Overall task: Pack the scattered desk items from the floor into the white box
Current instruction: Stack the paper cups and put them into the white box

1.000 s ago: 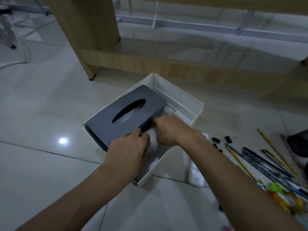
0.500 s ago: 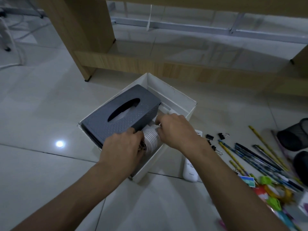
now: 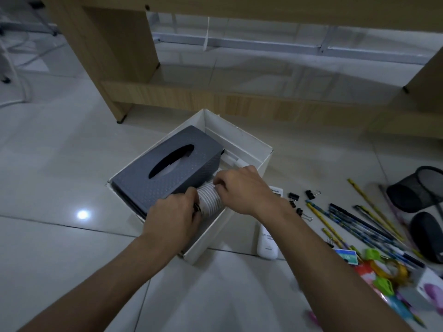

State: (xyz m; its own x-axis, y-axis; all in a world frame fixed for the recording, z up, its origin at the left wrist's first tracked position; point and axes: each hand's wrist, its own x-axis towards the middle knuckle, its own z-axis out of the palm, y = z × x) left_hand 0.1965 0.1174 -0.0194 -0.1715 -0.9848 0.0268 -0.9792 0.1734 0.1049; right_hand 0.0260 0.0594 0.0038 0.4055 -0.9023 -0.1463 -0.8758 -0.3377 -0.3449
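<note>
Dim; glare spot on floor (image 3: 82,214).

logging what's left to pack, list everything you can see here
white box: one, white, on the floor before the desk
tissue box: one, grey, in the white box, left side
paper cup stack: one, white, in the box's opening beside the tissue box
remote control: one, white, floor beside the box's right wall
binder clips: several, black, floor right of the remote control
pencils and pens: many, yellow and dark blue, floor at right
mesh pen holder: one, black, far right
tape roll: one, yellow, lower right
wooden desk: one, tan, behind the box
left hand: grips the stack's near end
right hand: grips its far end
</note>
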